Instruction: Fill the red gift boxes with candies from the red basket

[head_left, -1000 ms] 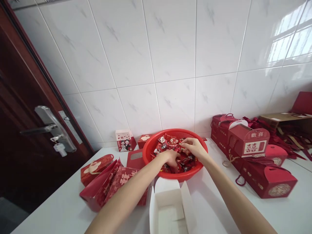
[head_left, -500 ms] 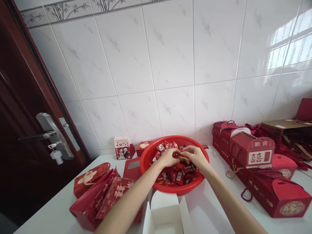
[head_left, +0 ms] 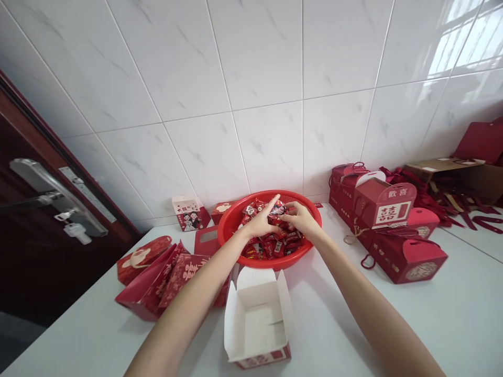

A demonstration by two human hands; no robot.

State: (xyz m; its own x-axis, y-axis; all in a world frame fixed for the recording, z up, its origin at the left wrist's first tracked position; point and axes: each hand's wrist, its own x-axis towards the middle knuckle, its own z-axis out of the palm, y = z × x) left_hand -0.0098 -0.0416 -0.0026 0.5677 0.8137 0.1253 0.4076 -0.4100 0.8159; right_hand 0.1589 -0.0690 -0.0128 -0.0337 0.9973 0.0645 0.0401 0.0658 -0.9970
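Observation:
A round red plastic basket (head_left: 310, 250) by the wall holds many red-wrapped candies (head_left: 269, 247). Over it, my left hand (head_left: 262, 222) has its thumb and fingers spread apart, with nothing clearly held. My right hand (head_left: 299, 219) reaches in from the right with curled fingers; its fingertips are at a dark, shiny wrapped candy (head_left: 277, 208) between the two hands. Whether they grip it is hard to tell. In front of the basket, an open box (head_left: 257, 327), white inside and red outside, stands with its flaps up.
Red gift boxes and bags (head_left: 151, 288) lie at the left, near a dark door (head_left: 23, 251). A small couple-print box (head_left: 191, 213) stands against the tiled wall. Stacked red boxes (head_left: 408, 256) with cord handles and a cardboard box (head_left: 483, 180) of ribbons are at the right.
The view has tilted down, bringing more of the open white box into sight. My left hand has opened its fingers, and a dark wrapped candy now shows between my hands.

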